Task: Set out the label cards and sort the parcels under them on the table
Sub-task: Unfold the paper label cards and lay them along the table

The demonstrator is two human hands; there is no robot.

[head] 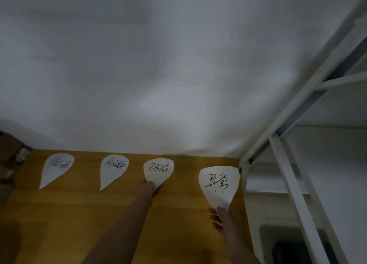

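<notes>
Four thin paper teardrops are serving as labels. The first card (56, 168) and second card (113, 169) are lying flat along the far edge of the table (79, 214). The left hand (151, 187) is pinching the narrow tip of the third card (158, 170) beside them. The right hand (223, 218) is pinching the tip of the fourth card (218, 184), holding it raised near the right corner. Such sheets are probably weighing almost nothing and flopping easily, so the pointed tip is offering the natural hold, though the wide top may be drooping. A white wall (158, 65) and shelf frame (294, 184) are bordering the table.
</notes>
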